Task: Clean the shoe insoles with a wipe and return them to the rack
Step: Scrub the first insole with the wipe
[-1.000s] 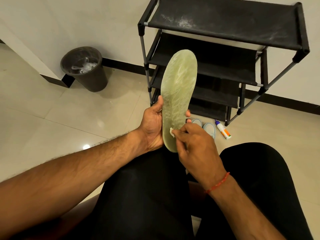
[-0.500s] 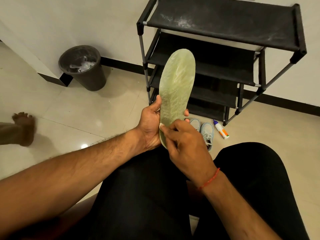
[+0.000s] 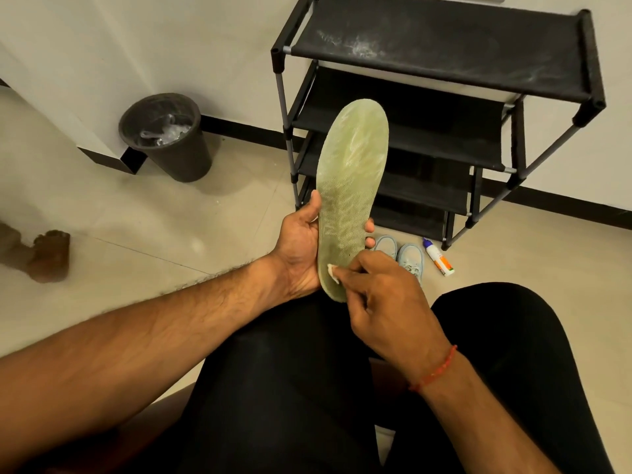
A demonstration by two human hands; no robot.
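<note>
A pale green insole [image 3: 350, 179] stands upright in front of me, toe end up. My left hand [image 3: 301, 248] grips its lower half from behind, thumb on the left edge and fingertips showing at the right edge. My right hand [image 3: 386, 302] pinches a small white wipe [image 3: 332, 272] and presses it on the heel end of the insole. Behind stands the black shoe rack [image 3: 444, 63] with several fabric shelves, its top shelf dusty.
A dark bin [image 3: 167, 135] with plastic inside stands by the wall at left. A small pair of light blue shoes [image 3: 400, 254] and a white bottle [image 3: 439, 261] lie on the tiled floor by the rack. Another person's bare foot [image 3: 48, 254] is at far left. My black-trousered legs fill the foreground.
My right hand has rubbed the wipe back and forth across the heel of the insole. A bare foot has come into view at left and stepped closer.
</note>
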